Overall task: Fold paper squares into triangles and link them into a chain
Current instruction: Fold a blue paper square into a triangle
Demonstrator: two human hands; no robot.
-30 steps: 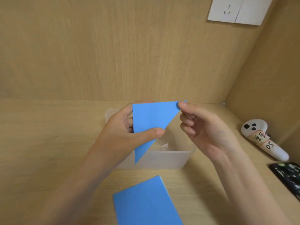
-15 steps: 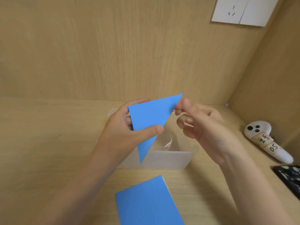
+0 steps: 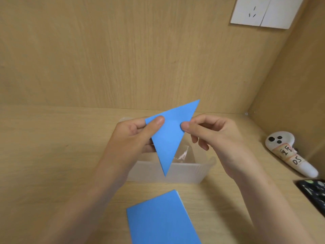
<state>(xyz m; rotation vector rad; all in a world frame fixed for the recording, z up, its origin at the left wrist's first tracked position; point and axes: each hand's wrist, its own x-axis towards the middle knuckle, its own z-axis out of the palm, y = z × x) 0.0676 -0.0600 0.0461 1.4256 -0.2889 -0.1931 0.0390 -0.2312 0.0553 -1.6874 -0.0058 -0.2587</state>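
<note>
A blue paper triangle [image 3: 171, 134] is held in the air above the desk, one tip pointing down, another up and to the right. My left hand [image 3: 135, 138] pinches its left corner, thumb on the front face. My right hand [image 3: 214, 136] pinches the triangle's right edge between thumb and fingers. A stack of blue paper squares [image 3: 161, 221] lies flat on the desk near the front edge, below the hands.
A translucent plastic box [image 3: 191, 171] sits on the desk behind the triangle, with clear wrapping inside. A white controller [image 3: 290, 154] with handwritten labels lies at the right by the side wall. A dark phone [image 3: 314, 192] is at the right edge. A wall socket [image 3: 262, 12] is at the top right.
The triangle has turned so its upper tip points further up and right. My left thumb has shifted up to the left corner. My right hand let go of the tip and now pinches the right edge.
</note>
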